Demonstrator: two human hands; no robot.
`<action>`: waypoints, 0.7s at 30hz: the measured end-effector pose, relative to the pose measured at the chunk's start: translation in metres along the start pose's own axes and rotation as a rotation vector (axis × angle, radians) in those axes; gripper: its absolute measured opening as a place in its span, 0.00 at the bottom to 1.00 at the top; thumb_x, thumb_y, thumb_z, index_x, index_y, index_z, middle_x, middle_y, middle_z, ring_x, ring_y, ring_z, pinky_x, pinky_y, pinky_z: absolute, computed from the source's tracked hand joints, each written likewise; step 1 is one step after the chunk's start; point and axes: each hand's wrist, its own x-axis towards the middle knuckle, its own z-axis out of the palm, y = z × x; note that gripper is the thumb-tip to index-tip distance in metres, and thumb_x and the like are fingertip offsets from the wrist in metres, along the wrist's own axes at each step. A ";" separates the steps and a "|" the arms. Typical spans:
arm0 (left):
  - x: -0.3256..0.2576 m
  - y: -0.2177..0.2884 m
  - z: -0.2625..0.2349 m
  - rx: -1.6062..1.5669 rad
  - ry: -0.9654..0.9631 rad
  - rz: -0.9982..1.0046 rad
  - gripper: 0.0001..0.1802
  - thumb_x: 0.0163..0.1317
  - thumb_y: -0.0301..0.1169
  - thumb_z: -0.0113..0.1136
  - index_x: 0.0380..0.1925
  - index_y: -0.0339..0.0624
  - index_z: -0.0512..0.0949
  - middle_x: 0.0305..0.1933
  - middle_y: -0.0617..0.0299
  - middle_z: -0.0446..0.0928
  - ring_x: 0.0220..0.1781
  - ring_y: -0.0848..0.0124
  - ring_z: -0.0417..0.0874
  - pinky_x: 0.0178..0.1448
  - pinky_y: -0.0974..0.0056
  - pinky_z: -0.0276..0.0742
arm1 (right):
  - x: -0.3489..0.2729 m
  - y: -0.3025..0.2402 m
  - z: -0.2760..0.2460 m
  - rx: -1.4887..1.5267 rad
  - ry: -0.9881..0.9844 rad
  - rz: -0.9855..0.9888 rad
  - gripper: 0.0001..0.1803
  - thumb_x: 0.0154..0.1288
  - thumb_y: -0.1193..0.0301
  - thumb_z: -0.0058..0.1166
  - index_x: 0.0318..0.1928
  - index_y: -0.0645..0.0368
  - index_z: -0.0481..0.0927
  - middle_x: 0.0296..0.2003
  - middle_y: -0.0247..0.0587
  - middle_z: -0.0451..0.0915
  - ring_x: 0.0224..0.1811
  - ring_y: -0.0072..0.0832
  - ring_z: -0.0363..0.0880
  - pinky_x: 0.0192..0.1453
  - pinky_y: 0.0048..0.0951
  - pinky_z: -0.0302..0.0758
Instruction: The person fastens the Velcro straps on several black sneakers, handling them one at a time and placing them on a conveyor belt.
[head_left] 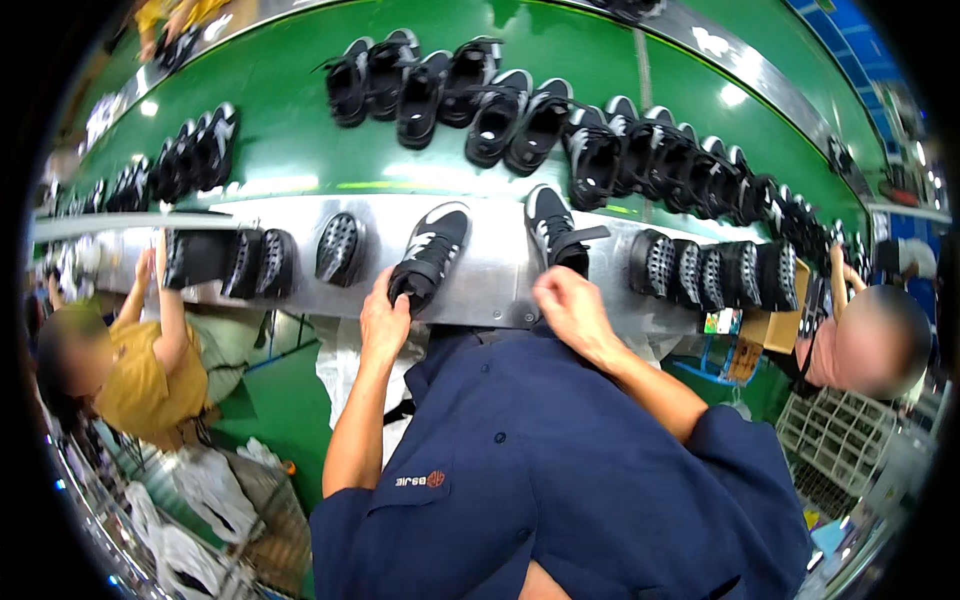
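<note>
A shiny metal ledge (480,290) edges a long green conveyor belt (290,130) crowded with dark shoes. On the ledge, the left hand (383,322) grips the heel of a black-and-white sneaker (432,250); the right hand (570,305) curls just below a second black-and-white sneaker (552,228), its grip unclear.

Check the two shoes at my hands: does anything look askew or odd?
Nothing is damaged or spilled. The left hand grips the heel of a black-and-white shoe lying angled on the metal ledge. The right hand is at a second shoe, whose strap sticks out sideways, unfastened.
</note>
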 end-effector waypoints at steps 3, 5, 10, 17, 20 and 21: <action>-0.029 0.074 -0.023 0.433 0.250 0.261 0.19 0.64 0.30 0.66 0.56 0.42 0.79 0.47 0.46 0.82 0.52 0.47 0.82 0.59 0.50 0.78 | -0.023 0.065 -0.023 -0.100 0.432 0.177 0.13 0.66 0.70 0.60 0.48 0.64 0.79 0.37 0.52 0.80 0.39 0.44 0.82 0.49 0.43 0.80; -0.030 0.089 -0.006 0.261 0.281 0.625 0.05 0.65 0.29 0.66 0.37 0.40 0.80 0.41 0.52 0.82 0.45 0.53 0.83 0.52 0.51 0.79 | -0.013 0.079 -0.018 -0.025 0.483 0.332 0.22 0.63 0.69 0.63 0.55 0.67 0.75 0.41 0.52 0.79 0.42 0.43 0.81 0.50 0.44 0.79; -0.003 0.137 0.084 0.201 -0.017 0.796 0.15 0.62 0.33 0.71 0.44 0.37 0.80 0.42 0.49 0.81 0.47 0.50 0.82 0.51 0.50 0.79 | 0.017 0.071 0.065 0.382 0.197 0.455 0.20 0.61 0.64 0.67 0.38 0.70 0.75 0.31 0.58 0.84 0.32 0.46 0.86 0.39 0.47 0.82; 0.017 0.138 0.111 0.247 0.140 0.925 0.08 0.57 0.24 0.67 0.35 0.39 0.79 0.34 0.52 0.76 0.41 0.51 0.80 0.46 0.49 0.76 | 0.013 0.061 0.074 0.521 0.222 0.414 0.18 0.67 0.64 0.59 0.36 0.70 0.74 0.23 0.55 0.84 0.24 0.43 0.88 0.38 0.44 0.85; 0.003 0.134 0.107 0.335 0.171 0.935 0.05 0.59 0.24 0.66 0.33 0.40 0.79 0.33 0.52 0.76 0.39 0.51 0.80 0.44 0.50 0.77 | 0.006 0.062 0.072 0.550 0.238 0.450 0.20 0.67 0.63 0.57 0.31 0.72 0.77 0.21 0.56 0.84 0.25 0.43 0.88 0.38 0.44 0.85; -0.002 0.132 0.104 0.311 0.173 0.896 0.04 0.60 0.24 0.66 0.33 0.40 0.79 0.33 0.53 0.77 0.38 0.52 0.81 0.43 0.51 0.78 | 0.005 0.061 0.073 0.572 0.291 0.457 0.21 0.66 0.63 0.56 0.27 0.73 0.79 0.20 0.57 0.84 0.25 0.44 0.88 0.39 0.44 0.85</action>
